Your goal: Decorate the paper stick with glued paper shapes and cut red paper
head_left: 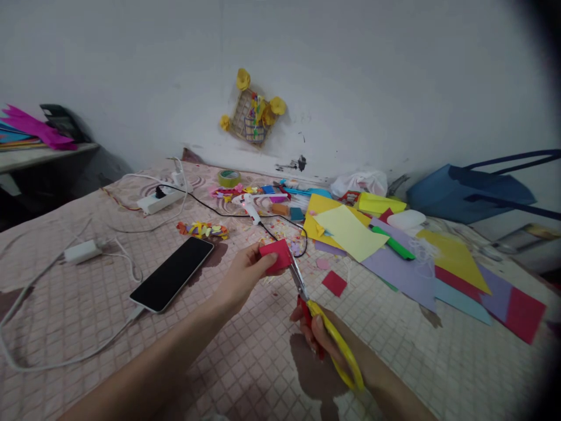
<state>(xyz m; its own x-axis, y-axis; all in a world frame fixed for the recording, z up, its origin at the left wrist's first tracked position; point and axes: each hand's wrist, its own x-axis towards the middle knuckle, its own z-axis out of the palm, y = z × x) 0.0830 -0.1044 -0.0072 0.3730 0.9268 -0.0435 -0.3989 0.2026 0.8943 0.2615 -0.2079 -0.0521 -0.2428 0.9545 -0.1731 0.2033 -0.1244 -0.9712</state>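
Between thumb and fingers, my left hand (pixel 246 270) pinches a small red piece of paper (pixel 276 256). My right hand (pixel 322 330) is wrapped round the handles of a pair of scissors (pixel 300 282), one handle yellow and the other red. The scissors' blades point up and lie at the right edge of the red paper; whether they are cutting into it I cannot tell. A second small red paper square (pixel 334 283) lies on the cloth to the right of the blades, with a pink paper scrap (pixel 322 264) near it.
A white hot glue gun (pixel 249 209) stands behind my hands, its black cord running to a power strip (pixel 160 200). A phone (pixel 173 275) on a white cable lies left. Coloured paper sheets (pixel 397 275), a green marker (pixel 398 244) and a blue bag (pixel 468 190) are right.
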